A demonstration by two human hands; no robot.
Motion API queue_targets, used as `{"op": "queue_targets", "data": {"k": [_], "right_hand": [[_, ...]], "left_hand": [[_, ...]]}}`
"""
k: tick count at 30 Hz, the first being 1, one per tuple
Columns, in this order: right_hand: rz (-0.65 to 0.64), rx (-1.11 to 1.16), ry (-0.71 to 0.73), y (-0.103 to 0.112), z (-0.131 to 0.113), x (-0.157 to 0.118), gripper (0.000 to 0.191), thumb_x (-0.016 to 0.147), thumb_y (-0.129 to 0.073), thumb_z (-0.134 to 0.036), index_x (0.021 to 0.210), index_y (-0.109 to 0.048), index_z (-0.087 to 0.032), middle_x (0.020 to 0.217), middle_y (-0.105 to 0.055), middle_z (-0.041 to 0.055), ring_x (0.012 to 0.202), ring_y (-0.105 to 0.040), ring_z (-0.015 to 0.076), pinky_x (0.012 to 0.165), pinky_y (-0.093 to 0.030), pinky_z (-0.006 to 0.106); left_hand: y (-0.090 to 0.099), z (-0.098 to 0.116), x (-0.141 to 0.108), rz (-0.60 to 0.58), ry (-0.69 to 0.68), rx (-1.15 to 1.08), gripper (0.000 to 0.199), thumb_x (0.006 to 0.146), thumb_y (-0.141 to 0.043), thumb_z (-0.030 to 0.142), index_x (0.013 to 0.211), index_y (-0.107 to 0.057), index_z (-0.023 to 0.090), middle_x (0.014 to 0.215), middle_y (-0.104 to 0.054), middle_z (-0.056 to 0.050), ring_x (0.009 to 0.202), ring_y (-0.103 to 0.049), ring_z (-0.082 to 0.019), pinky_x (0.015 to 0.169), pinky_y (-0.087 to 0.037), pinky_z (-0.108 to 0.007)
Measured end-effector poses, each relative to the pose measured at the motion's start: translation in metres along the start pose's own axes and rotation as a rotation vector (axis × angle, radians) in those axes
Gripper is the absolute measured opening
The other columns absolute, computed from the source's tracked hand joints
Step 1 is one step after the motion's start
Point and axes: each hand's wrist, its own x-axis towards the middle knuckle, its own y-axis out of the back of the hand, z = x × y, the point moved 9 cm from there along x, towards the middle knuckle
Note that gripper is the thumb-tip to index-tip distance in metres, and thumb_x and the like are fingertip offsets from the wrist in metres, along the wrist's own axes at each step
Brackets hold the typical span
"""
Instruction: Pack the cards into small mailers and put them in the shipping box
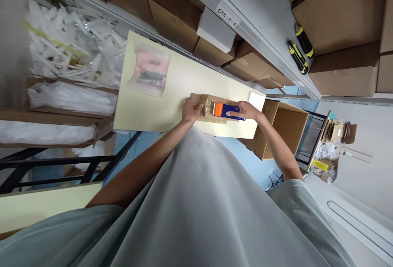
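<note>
- Nearest, a grey shirt [202, 201] fills the bottom middle of the frame, its sleeves reaching the lower left and lower right.
- Just above centre, the left hand [192, 112] rests on the left end of a small cardboard box [211, 100], its thumb against the end; I cannot tell whether its fingers close around the cardboard.
- Right of it, the right hand [244, 110] is clamped on the dark-blue body of an orange-and-blue tool [221, 110], whose toothed orange end points left and lies over the top of the box.
- The box lies lengthwise, shiny with clear tape at its left part, on a pale-yellow table [178, 83] that runs from centre left to centre right.
- On the table's left part lies a clear packet [151, 72] with pink and dark contents; at its right end, a white sheet [256, 101].
- Beyond that end, right of centre, stands an open carton [287, 130].
- At the upper left, a heap of white plastic pieces [73, 50] lies above bagged white goods [73, 97] in cartons.
- Along the top, brown boxes [175, 21] and a white box [215, 30] line a shelf; its edge bears a label [227, 13] reading "D3-5-6".
- At the upper right, two yellow-and-black cutters [297, 57] lie beside larger cartons [340, 17].
</note>
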Motion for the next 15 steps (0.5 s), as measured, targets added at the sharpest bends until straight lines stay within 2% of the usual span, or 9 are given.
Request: {"op": "queue_targets", "data": {"k": [3, 5, 8, 11, 15], "right_hand": [[0.005, -0.002, 0.003, -0.001, 0.003, 0.000, 0.068, 0.090, -0.070, -0.084, 0.097, -0.075, -0.017, 0.082, -0.072, 0.0032, 0.071, -0.061, 0.0161, 0.067, -0.035, 0.028], [0.005, -0.023, 0.006, -0.002, 0.005, -0.001, 0.068, 0.091, -0.070, -0.084, 0.097, -0.076, -0.017, 0.082, -0.073, 0.0034, 0.073, -0.062, 0.0170, 0.068, -0.036, 0.028], [0.009, -0.076, -0.005, -0.002, 0.006, -0.001, 0.065, 0.092, -0.070, -0.082, 0.099, -0.077, -0.018, 0.083, -0.074, 0.0046, 0.075, -0.064, 0.0191, 0.069, -0.037, 0.028], [0.017, -0.117, 0.005, -0.003, 0.004, 0.001, 0.058, 0.096, -0.072, -0.075, 0.108, -0.079, -0.019, 0.090, -0.078, 0.0071, 0.083, -0.068, 0.0227, 0.071, -0.038, 0.030], [0.025, -0.144, 0.031, -0.007, 0.001, 0.004, 0.053, 0.098, -0.072, -0.069, 0.115, -0.080, -0.020, 0.101, -0.080, 0.0110, 0.094, -0.071, 0.0269, 0.077, -0.043, 0.032]], "left_hand": [[-0.001, 0.021, -0.013, -0.020, -0.081, 0.074, 0.025, 0.088, -0.081, 0.032, 0.108, -0.077, 0.017, 0.106, -0.082, -0.010, 0.099, -0.077, -0.025, 0.098, -0.061, -0.037], [-0.005, 0.035, -0.022, -0.043, -0.126, 0.091, 0.024, 0.085, -0.084, 0.033, 0.101, -0.078, 0.017, 0.102, -0.082, -0.009, 0.093, -0.076, -0.024, 0.094, -0.062, -0.036], [-0.006, 0.046, -0.030, -0.004, -0.135, 0.101, 0.022, 0.079, -0.087, 0.030, 0.095, -0.079, 0.018, 0.099, -0.083, -0.010, 0.089, -0.076, -0.023, 0.092, -0.063, -0.037], [-0.005, 0.047, -0.030, 0.035, -0.106, 0.113, 0.016, 0.078, -0.085, 0.027, 0.090, -0.081, 0.018, 0.094, -0.083, -0.008, 0.087, -0.077, -0.023, 0.091, -0.063, -0.038], [-0.002, 0.039, -0.029, 0.112, 0.001, 0.122, 0.018, 0.073, -0.086, 0.026, 0.088, -0.083, 0.016, 0.085, -0.082, -0.007, 0.082, -0.076, -0.024, 0.080, -0.063, -0.035]]}}
